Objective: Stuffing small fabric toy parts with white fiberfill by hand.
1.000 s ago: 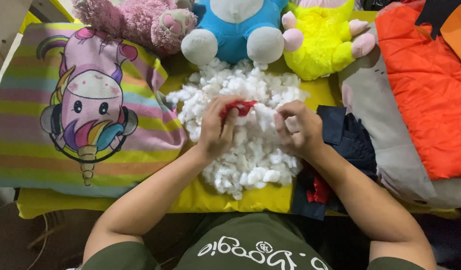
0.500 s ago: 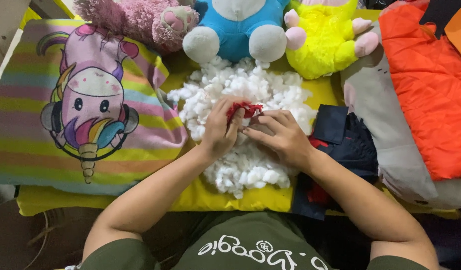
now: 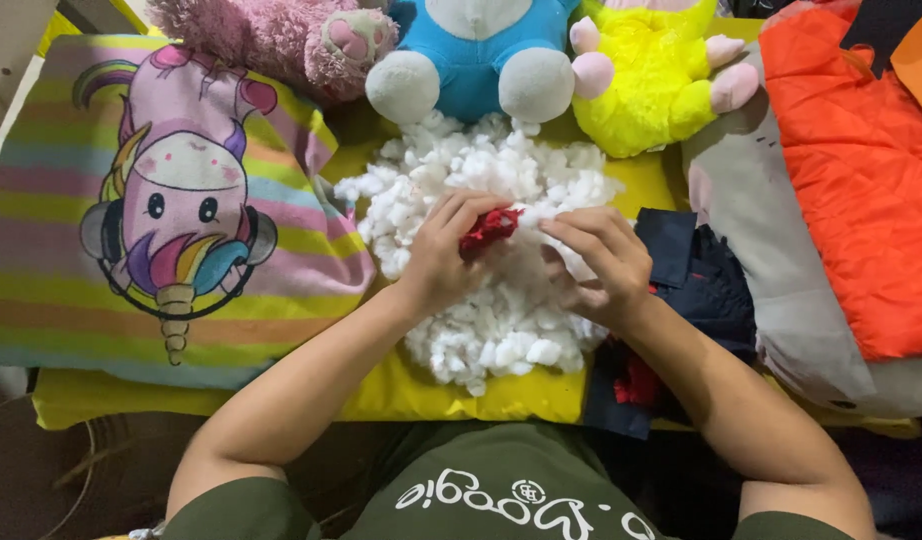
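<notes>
A person's left hand [image 3: 446,255] curls around a small red fabric piece [image 3: 489,228], fingers closed on it just above a heap of white stuffing [image 3: 481,300], while the right hand [image 3: 601,265] works a tuft of the same white fibre at the piece's edge, fingertips pinched together on it. The red piece sits between the two hands, over the middle of the heap, which is spread on a yellow cloth [image 3: 461,395]. By the look of it, the filling stage is in hand — fibre being pressed into the red piece a pinch at a time. The next move would seem to call for a steady hold by the left hand and a small, firm push from the right, so the tuft goes inside rather than falling back onto the heap. A striped unicorn cushion [image 3: 171,220] lies to the left — pink [image 3: 281,40], blue [image 3: 471,60] and yellow [image 3: 646,80] plush toys line the far edge, with dark blue fabric [image 3: 706,285] and an orange quilted garment [image 3: 861,180] to the right.
</notes>
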